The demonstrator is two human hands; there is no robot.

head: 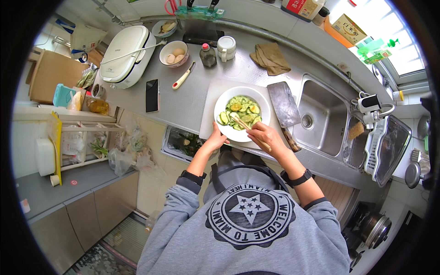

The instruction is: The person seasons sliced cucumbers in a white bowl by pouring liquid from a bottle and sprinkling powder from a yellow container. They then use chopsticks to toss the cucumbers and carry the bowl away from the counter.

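A white plate [221,129] of sliced cucumber [243,109] rests on a pale cutting board [208,117]. My right hand [265,136] holds a pair of wooden chopsticks [252,130], their tips among the slices. At the plate's near left rim is my left hand [216,138], thumb raised against the edge; whether its fingers reach under the plate is hidden. A cleaver [284,105] with a wooden handle lies right of the plate, partly over the board.
To the right is a steel sink [321,117]. Behind the board lie a brown cloth [270,59], a lidded white mug [226,48] and a dark bottle [208,56]. A peeler [184,76], a phone [152,96], a bowl of eggs [174,64] and a white appliance [127,55] stand or lie leftward.
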